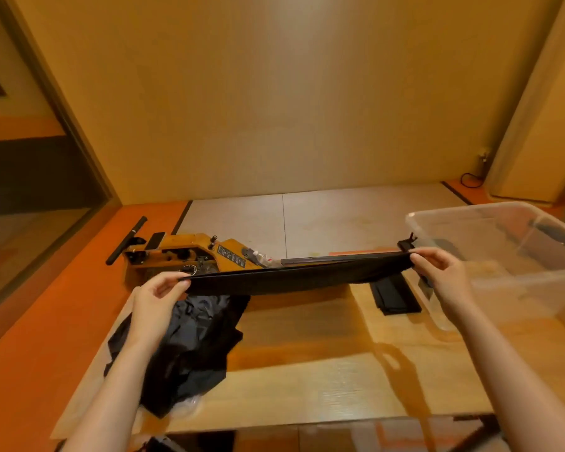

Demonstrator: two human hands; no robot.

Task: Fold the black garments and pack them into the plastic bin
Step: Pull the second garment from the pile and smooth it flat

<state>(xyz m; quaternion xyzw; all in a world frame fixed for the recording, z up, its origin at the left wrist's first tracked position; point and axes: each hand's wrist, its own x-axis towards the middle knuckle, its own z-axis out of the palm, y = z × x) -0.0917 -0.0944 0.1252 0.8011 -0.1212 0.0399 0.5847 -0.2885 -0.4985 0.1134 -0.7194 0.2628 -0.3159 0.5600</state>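
- The left hand (159,301) pinches one end of a black garment (294,277) between thumb and curled fingers, closed firmly on the cloth.
- The right hand (444,275) pinches the other end the same way, thumb on top and fingers tucked beneath.
- Between the two hands the garment is pulled out into a long, narrow band. It hangs in the air above the table (307,380), sags a little in the middle and touches nothing below.
- Under the left forearm a crumpled pile of black clothes (190,340) lies on the table, not yet folded.
- Near the right hand a flat, dark folded piece (395,295) lies on the table just beside the plastic bin (519,288).
- The bin stands at the right end of the table. Dark shapes show through its clear walls, but I cannot tell whether they are inside it.
- Beyond the table a wooden rowing machine (190,252) lies on the floor.
- As I judge it, the task is at an early to middle stage: one piece looks folded but not packed, one is being folded now, and the pile is left to do.
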